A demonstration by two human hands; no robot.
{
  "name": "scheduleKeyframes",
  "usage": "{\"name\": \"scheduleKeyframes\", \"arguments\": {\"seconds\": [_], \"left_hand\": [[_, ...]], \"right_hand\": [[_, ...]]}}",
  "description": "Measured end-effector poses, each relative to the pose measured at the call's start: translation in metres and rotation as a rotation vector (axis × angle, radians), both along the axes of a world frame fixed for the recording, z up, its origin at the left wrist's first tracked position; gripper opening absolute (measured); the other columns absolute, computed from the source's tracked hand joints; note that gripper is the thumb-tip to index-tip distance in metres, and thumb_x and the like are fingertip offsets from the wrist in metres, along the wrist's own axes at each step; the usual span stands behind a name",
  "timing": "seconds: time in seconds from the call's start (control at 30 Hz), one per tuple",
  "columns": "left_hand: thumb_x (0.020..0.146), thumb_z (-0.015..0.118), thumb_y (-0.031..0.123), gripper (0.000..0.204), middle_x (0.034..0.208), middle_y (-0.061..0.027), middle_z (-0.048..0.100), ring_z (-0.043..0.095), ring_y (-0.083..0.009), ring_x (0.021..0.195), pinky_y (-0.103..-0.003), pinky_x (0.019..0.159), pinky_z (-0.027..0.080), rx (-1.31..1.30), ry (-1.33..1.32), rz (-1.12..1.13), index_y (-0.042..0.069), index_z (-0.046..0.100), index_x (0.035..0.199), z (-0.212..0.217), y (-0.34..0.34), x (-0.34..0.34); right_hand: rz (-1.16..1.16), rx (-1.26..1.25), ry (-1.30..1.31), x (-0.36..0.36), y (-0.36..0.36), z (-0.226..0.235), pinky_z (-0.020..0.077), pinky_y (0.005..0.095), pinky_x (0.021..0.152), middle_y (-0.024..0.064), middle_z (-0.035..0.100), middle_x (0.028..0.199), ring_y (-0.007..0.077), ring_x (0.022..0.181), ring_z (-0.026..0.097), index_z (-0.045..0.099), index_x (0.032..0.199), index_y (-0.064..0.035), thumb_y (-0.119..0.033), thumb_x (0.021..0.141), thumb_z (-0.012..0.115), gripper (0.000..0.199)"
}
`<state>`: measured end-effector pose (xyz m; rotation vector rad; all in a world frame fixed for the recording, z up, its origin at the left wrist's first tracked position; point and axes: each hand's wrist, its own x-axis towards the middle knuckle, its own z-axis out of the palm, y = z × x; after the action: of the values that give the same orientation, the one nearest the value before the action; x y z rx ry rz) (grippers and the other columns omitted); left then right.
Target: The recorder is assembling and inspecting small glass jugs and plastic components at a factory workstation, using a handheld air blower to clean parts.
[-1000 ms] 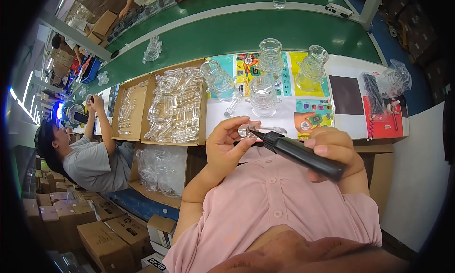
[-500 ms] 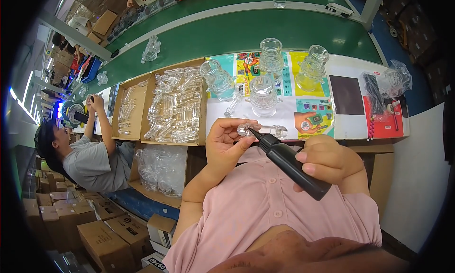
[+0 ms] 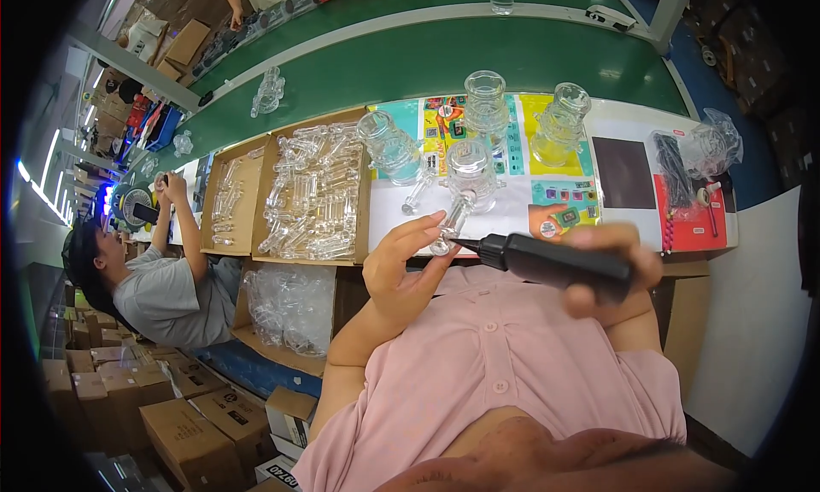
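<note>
My left hand (image 3: 400, 272) pinches a small clear glass tube piece (image 3: 459, 208) by its rounded lower end, the tube pointing away from me. My right hand (image 3: 632, 268), slightly blurred, grips a black squeeze bottle (image 3: 559, 266). The bottle lies nearly level, and its thin pointed nozzle (image 3: 465, 244) reaches the tube's rounded end by my left fingertips; whether it touches cannot be made out. Just beyond stands a clear glass vessel (image 3: 471, 178). More glass vessels (image 3: 389, 146) stand around it, and a loose glass tube (image 3: 417, 193) lies to its left.
Left of the printed sheets, a cardboard box (image 3: 363, 227) holds many glass tubes. Plastic bags fill a lower box (image 3: 290, 308). On the right lie a dark square mat (image 3: 625, 174) and a red sheet (image 3: 696, 223) with wrapped items. A co-worker (image 3: 171, 291) sits at left.
The glass tube has swung from lying crosswise to pointing away from me. My right hand has moved up and right, bringing the bottle from a steep slant to nearly level.
</note>
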<state>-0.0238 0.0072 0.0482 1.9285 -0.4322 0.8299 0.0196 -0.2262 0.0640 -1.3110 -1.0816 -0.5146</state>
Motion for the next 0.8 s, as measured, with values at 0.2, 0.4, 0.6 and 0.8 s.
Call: {"name": "scheduleKeyframes", "arguments": {"seconds": [0.2,0.4,0.6,0.8], "left_hand": [[0.068,0.066,-0.009,0.038,0.103,-0.0174,0.058,0.058,-0.0223,0.096,-0.031,0.083,0.047,-0.494,0.332,-0.203,0.000,0.047,0.100,-0.003,-0.011,-0.002],[0.074,0.060,-0.002,0.033,0.100,-0.0182,0.058,0.060,-0.0250,0.091,-0.036,0.085,0.046,-0.778,0.545,-0.354,0.002,0.044,0.103,-0.011,-0.011,0.009],[0.076,0.062,0.002,0.037,0.100,-0.0135,0.055,0.056,-0.0219,0.094,-0.044,0.089,0.045,-0.862,0.717,-0.552,0.000,0.046,0.109,-0.028,-0.019,0.019],[0.074,0.064,0.002,0.039,0.099,-0.0103,0.054,0.054,-0.0182,0.095,-0.039,0.087,0.047,-0.742,0.876,-0.614,0.000,0.047,0.110,-0.035,-0.027,0.026]], "right_hand": [[-0.159,0.695,0.668,0.026,0.011,0.006,0.0448,0.0336,0.082,0.0114,0.048,0.107,0.0209,0.093,0.050,0.035,0.124,-0.0071,-0.025,0.085,0.049,0.045],[-0.358,0.809,0.742,0.096,-0.050,-0.048,0.0520,0.0346,0.068,0.0165,0.052,0.094,0.0241,0.075,0.057,0.037,0.106,-0.0021,-0.013,0.084,0.055,0.030],[-0.993,0.160,0.731,0.183,-0.113,-0.144,0.0480,0.0383,0.072,0.0142,0.047,0.092,0.0285,0.084,0.054,0.038,0.094,0.0005,-0.015,0.079,0.062,0.033],[-1.433,-0.580,0.067,0.182,-0.109,-0.140,0.0397,0.0398,0.081,0.0158,0.050,0.099,0.0327,0.095,0.049,0.046,0.095,-0.0031,-0.010,0.073,0.063,0.029]]}}
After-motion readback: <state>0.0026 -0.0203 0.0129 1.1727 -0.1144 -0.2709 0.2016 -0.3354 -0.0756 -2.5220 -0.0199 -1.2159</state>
